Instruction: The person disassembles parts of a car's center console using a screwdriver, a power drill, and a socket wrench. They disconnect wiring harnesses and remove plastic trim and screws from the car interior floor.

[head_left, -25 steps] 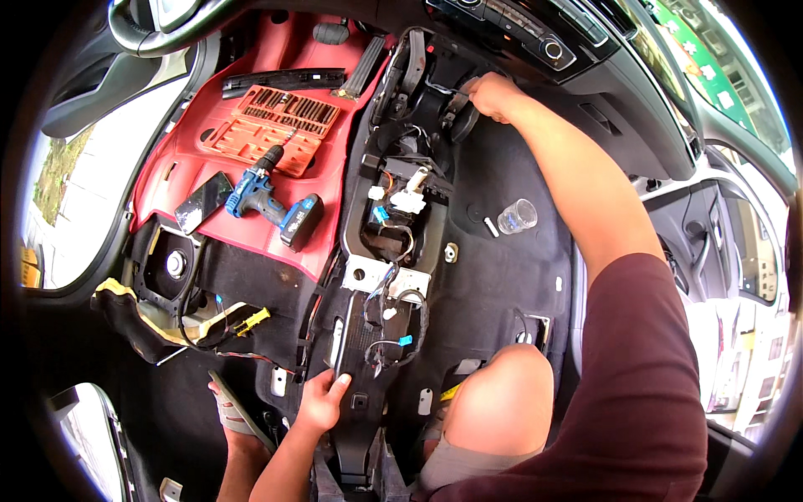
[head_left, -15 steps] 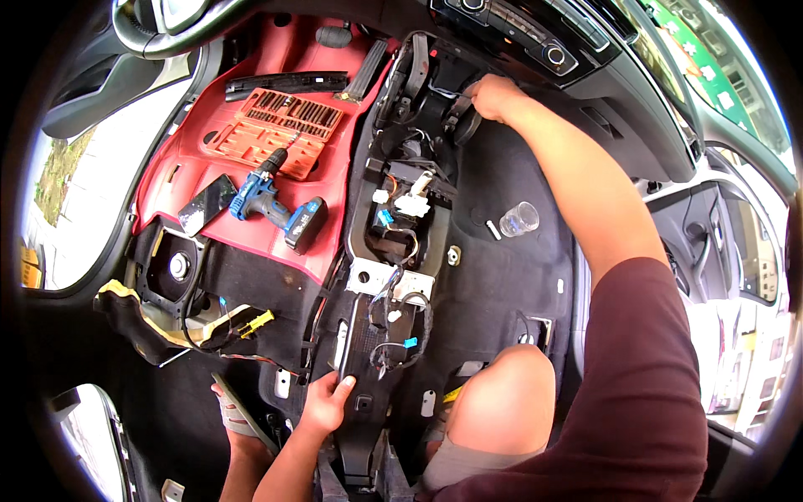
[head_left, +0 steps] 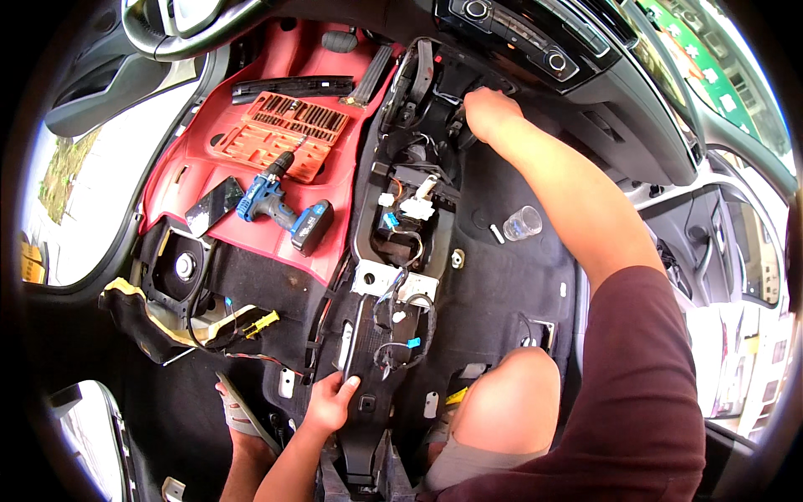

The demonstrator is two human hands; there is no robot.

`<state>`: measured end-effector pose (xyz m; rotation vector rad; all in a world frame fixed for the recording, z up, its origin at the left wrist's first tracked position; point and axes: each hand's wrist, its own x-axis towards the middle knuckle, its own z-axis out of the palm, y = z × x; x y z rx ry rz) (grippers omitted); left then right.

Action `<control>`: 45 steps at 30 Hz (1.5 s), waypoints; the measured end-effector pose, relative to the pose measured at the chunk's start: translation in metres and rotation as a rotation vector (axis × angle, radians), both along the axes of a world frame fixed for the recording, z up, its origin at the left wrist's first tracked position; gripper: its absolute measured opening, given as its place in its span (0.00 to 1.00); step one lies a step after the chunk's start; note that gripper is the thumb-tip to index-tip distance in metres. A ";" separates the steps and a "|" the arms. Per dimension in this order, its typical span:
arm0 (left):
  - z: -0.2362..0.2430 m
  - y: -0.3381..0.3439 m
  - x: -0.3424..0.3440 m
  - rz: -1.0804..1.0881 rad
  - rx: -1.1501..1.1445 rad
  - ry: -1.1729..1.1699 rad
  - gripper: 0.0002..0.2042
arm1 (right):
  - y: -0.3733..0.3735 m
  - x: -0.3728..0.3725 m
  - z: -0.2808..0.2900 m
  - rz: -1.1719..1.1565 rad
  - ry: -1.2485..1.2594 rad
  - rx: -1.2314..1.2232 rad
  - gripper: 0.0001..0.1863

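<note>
At the far end of the stripped centre console (head_left: 361,243), my right hand (head_left: 492,113) reaches in under the dashboard. Its fingers curl around the edge of a dark trim panel (head_left: 465,138) on the console's side; the fingertips are hidden. My left hand (head_left: 331,403) is closed at the near part of the console, thumb on top, by the lower end of a thin dark strip (head_left: 355,343). What its fingers wrap round is hidden. Between the hands, loose wires with a blue connector (head_left: 412,343) and white plugs (head_left: 416,208) lie in the console's opening.
A blue cordless drill (head_left: 272,203), a phone (head_left: 216,204), an orange bit case (head_left: 284,134) and a long black trim strip (head_left: 293,87) lie on the red floor mat (head_left: 180,180). A clear cup (head_left: 522,223) sits on the right-hand carpet. A yellow connector (head_left: 262,325) hangs at left.
My right hand has shifted slightly left and down, its back turned more upward, and the dark trim panel beside it has turned. My left hand keeps its place on the console. The view has shifted slightly.
</note>
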<state>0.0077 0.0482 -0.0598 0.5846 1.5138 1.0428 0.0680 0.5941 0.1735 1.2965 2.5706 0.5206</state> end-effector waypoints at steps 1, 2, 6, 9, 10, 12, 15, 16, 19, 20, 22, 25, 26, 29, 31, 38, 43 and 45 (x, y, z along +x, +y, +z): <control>-0.002 -0.002 0.000 -0.005 -0.004 0.014 0.18 | -0.004 -0.001 -0.001 -0.011 0.006 -0.001 0.16; -0.004 -0.004 -0.001 -0.010 -0.008 0.029 0.18 | -0.009 -0.002 0.000 -0.021 0.012 -0.002 0.16; 0.001 0.001 0.003 0.017 0.021 -0.012 0.18 | 0.006 0.017 -0.018 -0.104 0.118 0.049 0.16; 0.002 0.002 0.003 0.050 0.041 -0.008 0.18 | -0.012 0.019 -0.020 -0.076 0.109 0.012 0.16; -0.002 0.000 0.001 0.029 0.027 0.000 0.18 | -0.015 0.018 -0.020 -0.087 0.092 0.007 0.16; -0.008 -0.005 0.000 0.003 0.002 0.008 0.18 | -0.022 0.015 -0.017 -0.108 0.058 -0.002 0.16; -0.005 -0.002 0.000 -0.009 -0.019 0.002 0.18 | -0.029 0.013 -0.019 -0.086 0.023 0.005 0.16; -0.001 -0.002 -0.001 -0.022 -0.021 -0.002 0.18 | -0.030 0.010 -0.017 -0.089 0.025 0.009 0.16; -0.003 -0.003 -0.001 -0.035 -0.019 -0.001 0.18 | -0.032 0.004 -0.011 -0.100 0.044 0.005 0.16; -0.004 -0.003 -0.002 -0.036 -0.017 0.003 0.18 | -0.030 0.003 -0.010 -0.104 0.058 -0.005 0.16; -0.004 -0.003 -0.003 -0.057 -0.031 0.034 0.19 | -0.020 0.003 -0.012 -0.118 0.095 -0.002 0.16; 0.001 -0.001 -0.001 -0.052 -0.030 0.039 0.19 | 0.000 0.017 -0.017 -0.125 0.125 0.005 0.15; 0.003 -0.001 -0.001 -0.041 -0.028 0.039 0.19 | 0.003 0.019 -0.017 -0.106 0.117 -0.021 0.16; -0.004 -0.004 -0.001 -0.029 -0.013 0.045 0.19 | 0.016 0.027 -0.026 -0.091 0.154 -0.062 0.17; -0.001 -0.002 0.000 -0.023 -0.007 0.064 0.18 | 0.026 0.033 -0.034 -0.102 0.179 -0.076 0.17; 0.010 0.002 0.001 -0.029 -0.014 0.062 0.19 | 0.032 0.042 -0.028 -0.097 0.241 -0.215 0.18; -0.006 -0.004 0.003 -0.039 -0.018 0.056 0.18 | 0.002 0.080 -0.057 0.034 0.519 -0.170 0.14; -0.007 -0.004 0.002 -0.027 -0.004 0.084 0.18 | -0.021 0.107 -0.066 0.053 0.781 -0.129 0.15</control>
